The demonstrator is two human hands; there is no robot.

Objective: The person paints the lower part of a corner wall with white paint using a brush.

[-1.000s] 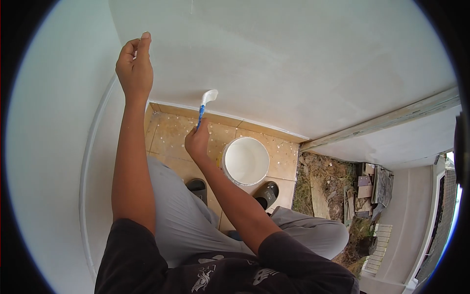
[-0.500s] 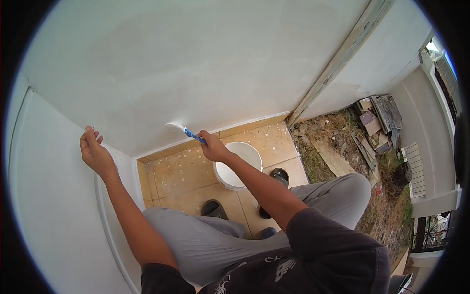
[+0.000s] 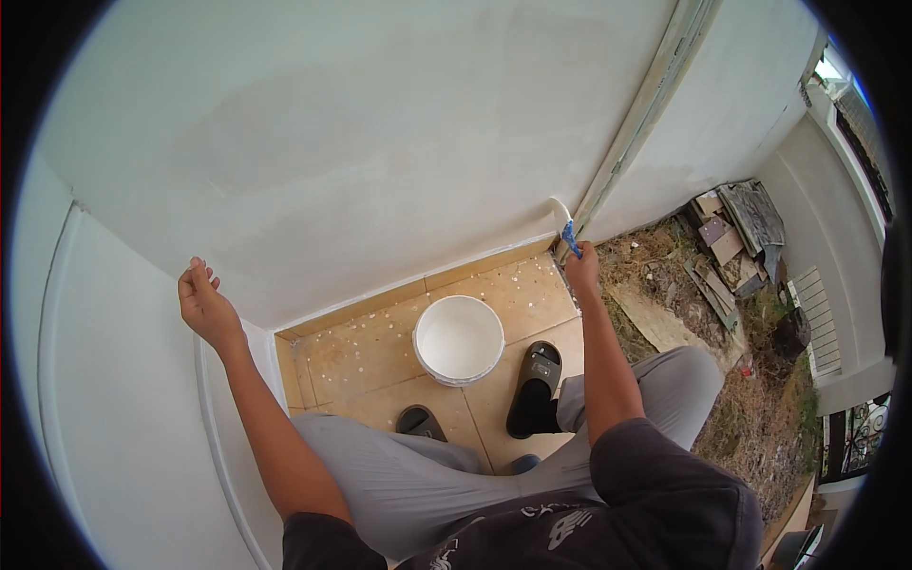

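My right hand [image 3: 582,269] is closed around the blue handle of a paintbrush [image 3: 571,236]. The brush's white bristles bend against the lower part of the pale wall [image 3: 380,142], close to the post at its right end. Off to the left, my left hand [image 3: 209,306] is raised near the wall corner with its fingers curled together; whether something small is in them cannot be made out. Between the two hands, a round white bucket [image 3: 460,378] stands on the floor, with white paint inside.
Tan floor tiles [image 3: 361,351] carry white paint spots along the wall base. A vertical post [image 3: 635,123] divides the wall. My feet in dark slides [image 3: 535,388] are near the bucket. Beyond the tile edge lie dry grass and a pile of boards [image 3: 731,237].
My right hand has carried the brush along the wall base to the right, from above the bucket to beside the post. My left hand stays raised and curled at the left.
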